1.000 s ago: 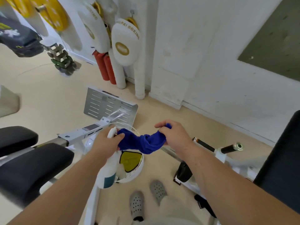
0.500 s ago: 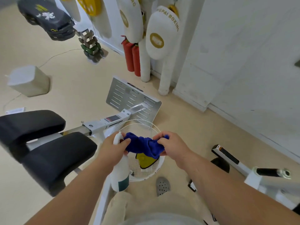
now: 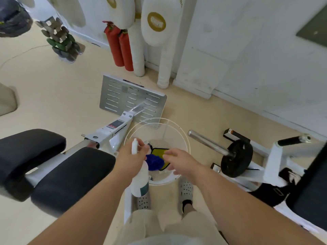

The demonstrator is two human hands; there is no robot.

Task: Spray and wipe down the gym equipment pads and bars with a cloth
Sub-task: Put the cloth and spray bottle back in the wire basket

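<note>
Beige gym floor, basket (image 3: 187,144) at twelve o'clock.
Left hand (image 3: 131,156) grips spray bottle (image 3: 140,179); right hand (image 3: 178,160) hangs open-fingered over blue cloth (image 3: 154,161).

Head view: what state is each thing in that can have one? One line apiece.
left hand: grips the spray bottle by its neck.
spray bottle: upright, nozzle up, held beside the basket.
right hand: fingers spread, holding nothing, above the basket.
blue cloth: bunched, inside the basket.
basket: upright, holding the blue cloth and a yellow item.
weight plate: loaded on its bar.
</note>
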